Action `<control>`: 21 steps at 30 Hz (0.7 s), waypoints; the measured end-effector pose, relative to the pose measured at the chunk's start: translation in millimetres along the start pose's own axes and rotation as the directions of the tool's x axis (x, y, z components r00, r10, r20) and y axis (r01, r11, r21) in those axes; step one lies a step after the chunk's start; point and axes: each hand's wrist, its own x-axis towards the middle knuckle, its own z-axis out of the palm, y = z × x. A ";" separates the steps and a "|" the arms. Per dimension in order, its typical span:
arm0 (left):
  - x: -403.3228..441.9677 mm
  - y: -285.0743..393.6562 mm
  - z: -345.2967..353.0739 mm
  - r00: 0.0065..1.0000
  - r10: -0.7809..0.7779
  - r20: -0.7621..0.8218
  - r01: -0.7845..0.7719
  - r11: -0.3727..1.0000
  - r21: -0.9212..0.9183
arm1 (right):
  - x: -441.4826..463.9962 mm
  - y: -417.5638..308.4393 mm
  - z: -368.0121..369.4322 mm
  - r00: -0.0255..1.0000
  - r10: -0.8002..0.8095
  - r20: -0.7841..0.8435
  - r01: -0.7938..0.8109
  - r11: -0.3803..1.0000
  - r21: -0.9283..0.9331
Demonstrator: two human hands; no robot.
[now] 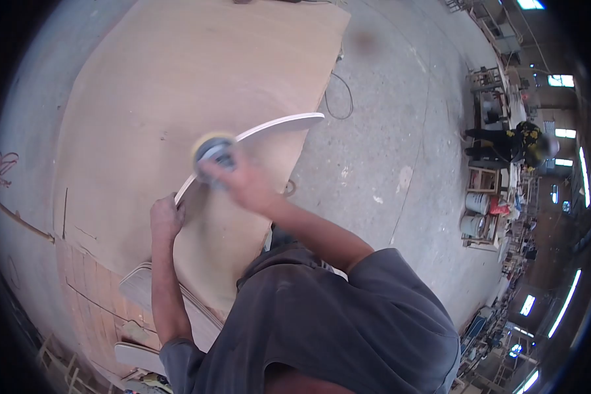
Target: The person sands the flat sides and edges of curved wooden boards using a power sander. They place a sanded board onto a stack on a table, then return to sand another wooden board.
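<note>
A curved wooden board (pixel 279 125) with a pale edge arcs across a large tan sheet (pixel 131 85), its far end reaching past the sheet's right edge. My left hand (pixel 168 217) grips the board's near end. My right hand (pixel 243 180), blurred by motion, is wrapped round a round power sander (pixel 213 154) with a yellowish rim. The sander is on the board's edge, between my left hand and the far end. The underside of the sander is hidden.
More curved boards (pixel 138 285) lie beside my left forearm, over wooden planks (pixel 98 289). A cable loop (pixel 339 98) hangs off the sheet's right side above the concrete floor (pixel 387 131). At the far right a person (pixel 505 144) stands by benches, near buckets (pixel 473 225).
</note>
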 end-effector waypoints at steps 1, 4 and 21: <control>0.0 0.9 -0.8 1.000 -0.003 0.003 0.003 1.000 -0.007 | 2.7 15.1 -13.0 0.992 0.027 -0.127 -0.031 0.999 -0.028; -0.4 3.4 0.2 1.000 -0.024 0.008 0.024 0.999 -0.044 | 4.4 62.6 -56.3 0.882 0.274 -0.384 -0.343 0.931 -0.125; -9.0 9.6 5.2 0.997 -0.042 -0.071 0.037 0.997 -0.060 | 41.5 -42.1 -38.1 0.965 0.223 0.135 -0.220 0.975 -0.037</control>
